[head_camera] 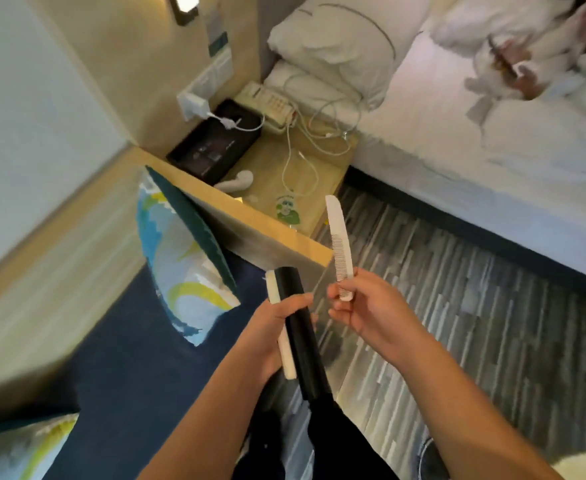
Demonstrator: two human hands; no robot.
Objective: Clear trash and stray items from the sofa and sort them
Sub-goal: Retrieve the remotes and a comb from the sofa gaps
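Note:
My right hand (371,306) pinches the lower end of a white comb (339,244), which stands up over the floor beside the sofa's wooden armrest (277,233). My left hand (271,334) grips a long black tube-like object (302,341) together with a second white comb-like stick (283,334). The dark blue sofa seat (129,375) lies to the left. A patterned blue, white and yellow cushion (184,268) leans against the armrest.
A wooden nightstand (326,161) behind the armrest carries a phone (267,105), a black tray (215,140), white cables and a small white item. A bed (458,133) with white pillows and another person fills the upper right. Striped grey carpet (492,323) covers the floor. A second cushion (18,445) sits bottom left.

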